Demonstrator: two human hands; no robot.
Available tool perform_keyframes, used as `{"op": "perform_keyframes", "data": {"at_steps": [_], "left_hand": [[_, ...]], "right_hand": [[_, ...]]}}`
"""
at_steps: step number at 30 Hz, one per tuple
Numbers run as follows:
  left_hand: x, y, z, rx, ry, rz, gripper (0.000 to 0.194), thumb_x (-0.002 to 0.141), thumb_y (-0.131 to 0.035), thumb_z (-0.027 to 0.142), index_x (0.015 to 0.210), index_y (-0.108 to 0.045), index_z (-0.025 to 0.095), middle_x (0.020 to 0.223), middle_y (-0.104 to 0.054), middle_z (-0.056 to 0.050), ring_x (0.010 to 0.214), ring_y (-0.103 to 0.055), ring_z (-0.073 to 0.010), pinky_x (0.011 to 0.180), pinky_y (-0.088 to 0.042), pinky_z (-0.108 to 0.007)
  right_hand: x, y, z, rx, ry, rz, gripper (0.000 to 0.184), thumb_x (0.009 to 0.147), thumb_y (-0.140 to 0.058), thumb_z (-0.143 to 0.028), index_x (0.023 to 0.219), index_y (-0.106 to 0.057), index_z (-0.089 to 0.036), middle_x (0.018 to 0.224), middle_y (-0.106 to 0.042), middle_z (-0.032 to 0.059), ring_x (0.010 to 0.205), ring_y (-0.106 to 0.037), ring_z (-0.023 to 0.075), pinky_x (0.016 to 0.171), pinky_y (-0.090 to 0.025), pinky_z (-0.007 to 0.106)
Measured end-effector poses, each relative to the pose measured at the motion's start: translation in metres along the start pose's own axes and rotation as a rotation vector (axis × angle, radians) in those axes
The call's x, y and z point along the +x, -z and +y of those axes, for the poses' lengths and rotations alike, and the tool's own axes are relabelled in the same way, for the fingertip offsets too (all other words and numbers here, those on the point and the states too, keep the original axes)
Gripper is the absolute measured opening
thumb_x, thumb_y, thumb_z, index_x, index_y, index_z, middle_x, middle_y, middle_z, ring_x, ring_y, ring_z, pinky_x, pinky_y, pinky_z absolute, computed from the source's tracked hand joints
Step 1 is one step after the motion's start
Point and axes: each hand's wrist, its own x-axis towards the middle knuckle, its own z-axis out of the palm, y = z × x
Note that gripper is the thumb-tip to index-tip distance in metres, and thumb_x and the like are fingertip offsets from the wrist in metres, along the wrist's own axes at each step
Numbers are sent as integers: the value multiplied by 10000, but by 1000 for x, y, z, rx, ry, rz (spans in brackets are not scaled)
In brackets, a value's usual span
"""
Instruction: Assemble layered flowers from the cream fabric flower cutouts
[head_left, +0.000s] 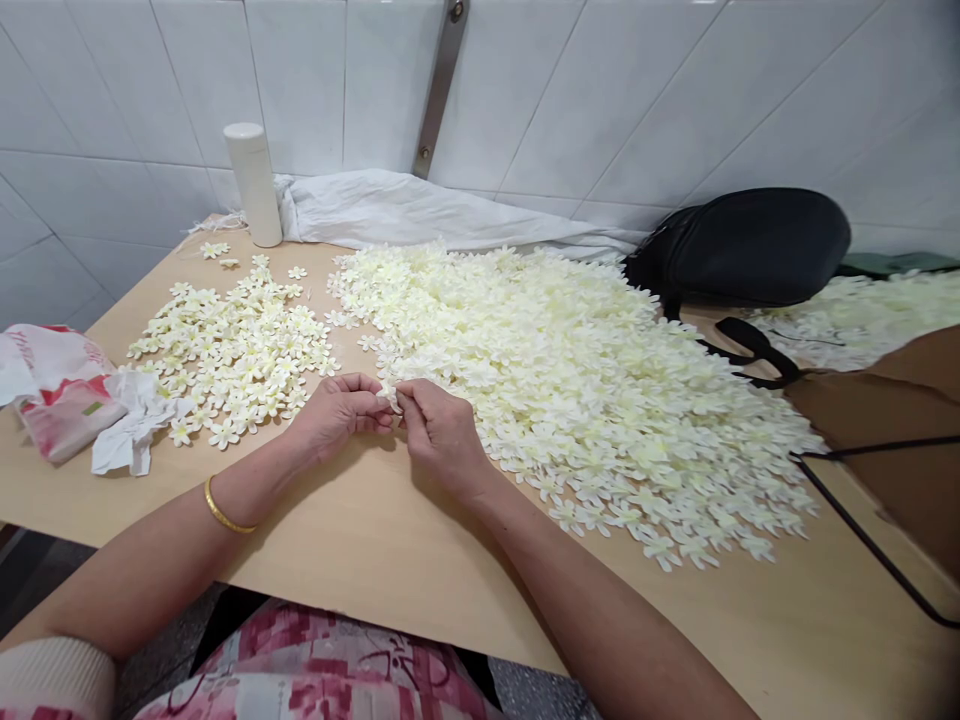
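Note:
Between my two hands, just above the table, is a small pale-yellow artificial flower [389, 396]. My left hand [341, 412] pinches it from the left with thumb and forefinger. From the right, my right hand [442, 432] is closed at the fingertips against the same flower; what its fingers grip there is partly hidden. A big heap of loose white-and-yellow flowers [555, 350] spreads to the right of my hands. On the left lies a smaller pile of similar flowers [240, 350].
A white cylindrical bottle [255, 185] stands at the back left beside white cloth [420, 212]. Far left are a red-and-white plastic bag [60, 390] and crumpled tissue [135, 420]. A black bag [757, 245] and a brown paper bag [892, 430] sit at the right.

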Motion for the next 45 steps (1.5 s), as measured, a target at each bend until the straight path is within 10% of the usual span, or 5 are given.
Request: {"op": "perform_keyframes", "data": {"at_steps": [24,37,45], "left_hand": [[-1,0,4,11,-25,36,142,531,-605,59,632,-530,125,505,-608,-8,446,-557,-93,502,-467,-220],[-35,12,10,621,120,-111,114,553,-625,113,645,-559,128,474,-582,8,400,-479,-74,414,-346,-181],[-34,15,-4,874,-100,-168,72,644,-544,132,683,-603,146,576,-591,-5,498,-480,-92,479,-324,-196]], "right_hand": [[6,5,-9,419,-438,55,135,808,-429,-259,733,-518,-190,621,-554,-17,514,-543,105,508,-422,234],[10,19,2,602,-583,108,129,734,-512,-303,696,-522,-180,586,-551,-30,493,-528,84,511,-459,223],[9,15,7,657,-595,40,160,734,-513,-333,706,-524,-176,598,-559,-22,493,-536,87,530,-460,233]]}}
